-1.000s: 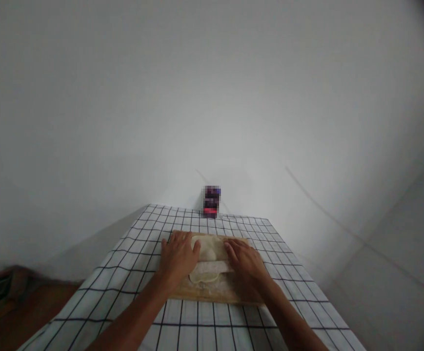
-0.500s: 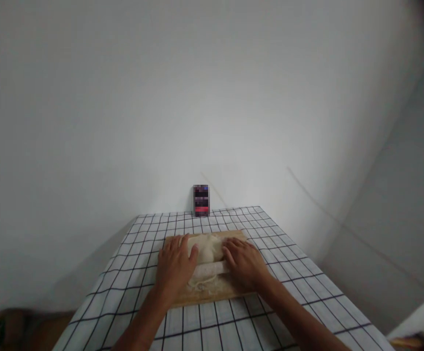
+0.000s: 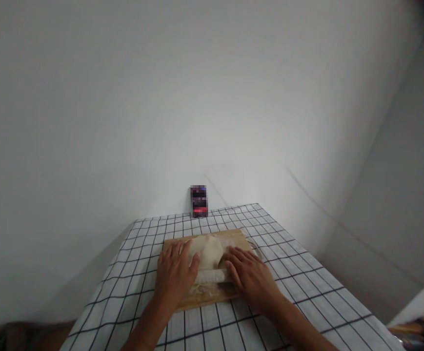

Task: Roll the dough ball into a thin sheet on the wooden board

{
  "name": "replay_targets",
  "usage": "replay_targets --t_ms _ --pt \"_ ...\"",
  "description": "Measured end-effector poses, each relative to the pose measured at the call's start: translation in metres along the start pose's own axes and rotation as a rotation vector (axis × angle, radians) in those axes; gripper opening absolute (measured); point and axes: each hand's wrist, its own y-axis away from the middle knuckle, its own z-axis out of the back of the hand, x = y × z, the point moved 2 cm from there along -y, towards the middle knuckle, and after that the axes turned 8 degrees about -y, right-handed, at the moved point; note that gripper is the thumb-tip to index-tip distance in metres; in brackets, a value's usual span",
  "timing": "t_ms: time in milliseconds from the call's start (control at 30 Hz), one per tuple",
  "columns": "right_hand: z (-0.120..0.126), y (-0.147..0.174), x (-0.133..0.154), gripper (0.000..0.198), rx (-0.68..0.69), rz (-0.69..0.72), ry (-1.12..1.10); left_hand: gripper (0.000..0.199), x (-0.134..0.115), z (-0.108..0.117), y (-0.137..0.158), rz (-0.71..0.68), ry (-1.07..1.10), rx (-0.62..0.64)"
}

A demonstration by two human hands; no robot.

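A pale, floury rolling pin point(image 3: 212, 277) lies crosswise on a wooden board point(image 3: 230, 291). Beyond it, against its far side, is a lump of flattened whitish dough point(image 3: 206, 249). Over the pin's left end lies my left hand point(image 3: 175, 270), palm down, fingers stretched forward and thumb apart, beside the dough's left edge. My right hand point(image 3: 250, 273) rests flat over the right end in the same way, its fingertips just right of the dough. Both hands press on the pin without fingers wrapped round it. Its two ends are hidden under them.
The board sits on a table with a white cloth point(image 3: 131, 287) checked by black lines. At the back, a dark pixelated upright object point(image 3: 199, 201) stands against the white wall point(image 3: 212, 97). A thin loop point(image 3: 257, 247) shows at the board's right. Blurred items point(image 3: 422, 334) sit low right.
Both hands and the rolling pin have moved a little towards me. More of the dough shows beyond the pin, and it looks rounder and smoother. The view has tilted slightly.
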Motion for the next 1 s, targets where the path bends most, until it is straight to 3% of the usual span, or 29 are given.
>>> replay_targets --t_ms 233,533,733,833,900,1000 --pt "0.008 -0.052 -0.007 0.04 0.019 -0.111 0.018 0.041 -0.001 0.002 -0.007 0.073 -0.028 0.056" --pt "-0.003 0.003 -0.007 0.045 -0.074 0.038 -0.021 0.043 -0.01 -0.008 0.034 -0.089 -0.138 -0.263" --pt "0.006 -0.048 -0.007 0.043 0.009 -0.071 0.011 0.038 0.001 -0.014 0.002 -0.084 -0.141 -0.126" --pt "0.008 -0.07 -0.007 0.043 0.001 -0.092 0.013 0.038 0.005 -0.016 -0.009 0.001 -0.129 -0.084" --pt "0.006 -0.068 -0.008 0.043 -0.004 -0.081 0.014 0.038 0.004 -0.019 -0.005 0.027 -0.146 -0.118" --pt "-0.001 -0.044 -0.009 0.041 -0.02 -0.021 0.01 0.04 -0.001 -0.025 0.014 -0.045 -0.197 -0.242"
